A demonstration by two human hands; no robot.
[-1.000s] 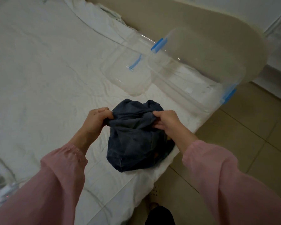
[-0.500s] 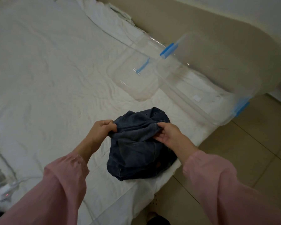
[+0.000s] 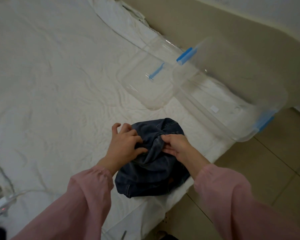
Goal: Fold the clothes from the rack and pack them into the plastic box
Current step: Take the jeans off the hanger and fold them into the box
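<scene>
Denim garment lies bunched on the white bed, near the mattress edge. That is judged the main risk: if it is tugged toward the body by one hand only, the heap could be dragged over the edge to the floor. It could also be twisted tighter, so that no clean fold can be made. A ridge of cloth is pinched between the thumb and curled fingers of the right hand. The left hand is spread and relaxed, its thumb laid on the cloth, and nothing is gripped by it. Most of the garment is found beneath both hands and back toward the wrists, with a smaller part showing beyond the fingertips. The plastic box stands well beyond the fingertips, to the right.
</scene>
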